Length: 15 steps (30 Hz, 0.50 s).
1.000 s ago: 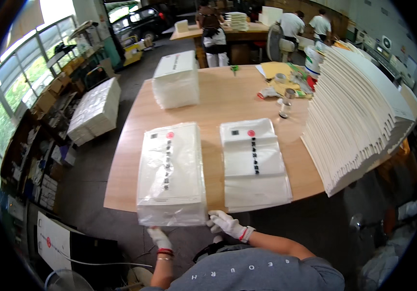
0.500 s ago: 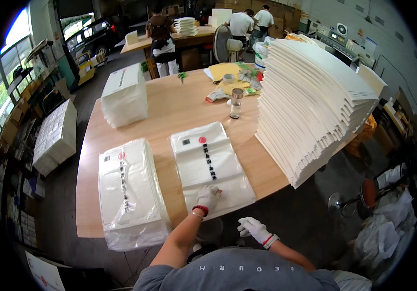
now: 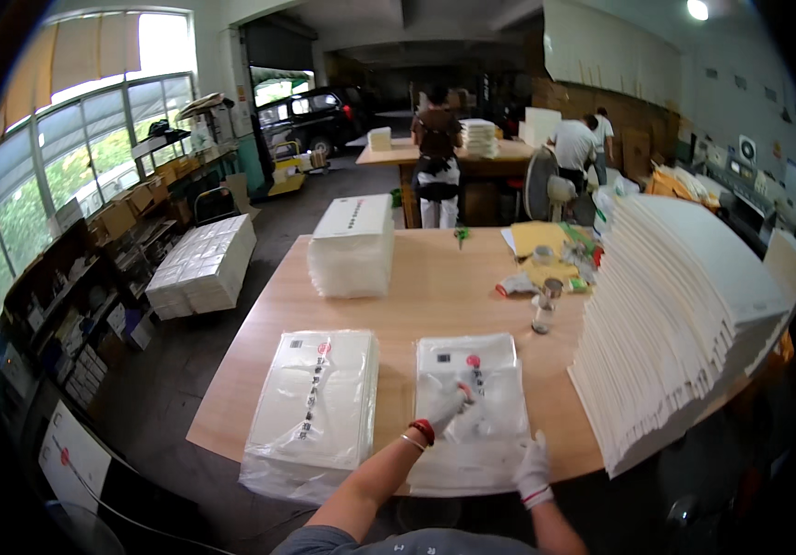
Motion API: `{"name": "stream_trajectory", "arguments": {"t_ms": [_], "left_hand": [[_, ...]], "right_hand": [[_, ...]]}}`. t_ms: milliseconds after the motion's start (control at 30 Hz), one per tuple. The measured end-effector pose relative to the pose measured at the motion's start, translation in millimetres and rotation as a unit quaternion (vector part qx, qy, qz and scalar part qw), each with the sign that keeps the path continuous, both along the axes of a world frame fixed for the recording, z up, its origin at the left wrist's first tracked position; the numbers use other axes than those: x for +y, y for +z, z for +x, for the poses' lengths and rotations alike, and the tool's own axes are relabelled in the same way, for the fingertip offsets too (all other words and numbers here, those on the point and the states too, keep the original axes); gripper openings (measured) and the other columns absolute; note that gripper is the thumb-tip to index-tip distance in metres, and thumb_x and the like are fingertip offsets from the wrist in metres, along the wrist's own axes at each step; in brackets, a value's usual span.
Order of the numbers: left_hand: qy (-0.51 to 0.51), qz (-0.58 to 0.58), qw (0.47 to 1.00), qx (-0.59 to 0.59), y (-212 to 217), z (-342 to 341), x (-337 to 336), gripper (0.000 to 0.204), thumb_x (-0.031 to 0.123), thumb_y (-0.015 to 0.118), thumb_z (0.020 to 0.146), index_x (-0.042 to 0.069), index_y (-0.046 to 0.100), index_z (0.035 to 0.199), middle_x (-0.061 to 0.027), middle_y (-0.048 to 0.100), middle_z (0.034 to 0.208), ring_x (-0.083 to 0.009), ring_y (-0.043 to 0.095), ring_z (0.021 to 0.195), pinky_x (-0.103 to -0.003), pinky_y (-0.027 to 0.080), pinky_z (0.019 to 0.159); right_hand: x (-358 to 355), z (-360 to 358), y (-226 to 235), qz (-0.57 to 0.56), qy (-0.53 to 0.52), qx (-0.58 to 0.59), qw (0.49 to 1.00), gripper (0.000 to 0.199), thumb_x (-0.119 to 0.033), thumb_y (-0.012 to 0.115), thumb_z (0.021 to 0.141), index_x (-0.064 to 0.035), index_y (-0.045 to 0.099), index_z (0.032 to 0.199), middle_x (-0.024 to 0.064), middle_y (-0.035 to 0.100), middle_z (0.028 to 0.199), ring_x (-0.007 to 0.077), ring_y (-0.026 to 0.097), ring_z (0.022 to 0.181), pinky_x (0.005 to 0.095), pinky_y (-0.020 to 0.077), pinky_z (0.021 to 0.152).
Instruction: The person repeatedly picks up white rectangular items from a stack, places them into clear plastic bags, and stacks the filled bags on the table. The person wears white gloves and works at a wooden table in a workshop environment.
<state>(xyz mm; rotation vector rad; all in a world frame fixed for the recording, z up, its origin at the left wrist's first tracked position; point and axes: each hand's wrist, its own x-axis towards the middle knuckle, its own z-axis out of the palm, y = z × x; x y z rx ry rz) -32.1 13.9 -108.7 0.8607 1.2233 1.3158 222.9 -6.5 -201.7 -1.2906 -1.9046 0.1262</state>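
A clear plastic bag with a black line of print and a red round mark (image 3: 499, 365) lies on top of a flat pile at the front of the table. My left hand (image 3: 444, 405), in a white glove with a red cuff, rests over the bag's middle; its fingers are smeared by motion, with a small red bit at the tips. At the bag's right edge is my gloved right hand (image 3: 533, 467), fingers stretched upward against the plastic. To the left sits a pile of bagged white printed sheets (image 3: 324, 398), its plastic hanging past the table's front edge.
A tall, leaning stack of white boards (image 3: 684, 324) fills the table's right side. Behind are a glass jar (image 3: 543, 314), gloves (image 3: 516, 285), green scissors (image 3: 461, 238) and another bagged pile (image 3: 351, 250). Co-workers (image 3: 438, 157) stand at a far table.
My head has tilted up, so the table sits lower in view. The left hand has moved farther up the bag. The right hand has come from beside my body to the bag's right edge.
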Motion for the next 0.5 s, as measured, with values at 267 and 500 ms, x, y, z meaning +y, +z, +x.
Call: {"name": "stream_trajectory", "arguments": {"t_ms": [267, 500], "left_hand": [[-0.091, 0.070, 0.982, 0.150, 102, 42, -23, 0.041, 0.013, 0.055, 0.083, 0.001, 0.045, 0.121, -0.0089, 0.062, 0.092, -0.0159, 0.057, 0.076, -0.027, 0.046, 0.063], [0.210, 0.304, 0.820, 0.437, 172, -36, -217, 0.036, 0.006, 0.063, 0.077, 0.003, 0.053, 0.111, -0.0149, 0.055, 0.103, -0.0315, 0.053, 0.100, -0.035, 0.044, 0.084]], "right_hand": [[14, -92, 34, -0.292, 0.178, -0.151, 0.927, 0.026, -0.021, 0.057, 0.078, -0.0025, 0.056, 0.096, 0.0225, 0.055, 0.100, 0.0363, 0.053, 0.095, 0.0438, 0.0408, 0.082], [23, -45, 1, -0.335, 0.198, -0.111, 0.915, 0.023, -0.024, 0.056, 0.080, -0.0063, 0.057, 0.094, 0.0191, 0.058, 0.092, 0.0342, 0.054, 0.086, 0.0434, 0.0426, 0.074]]}}
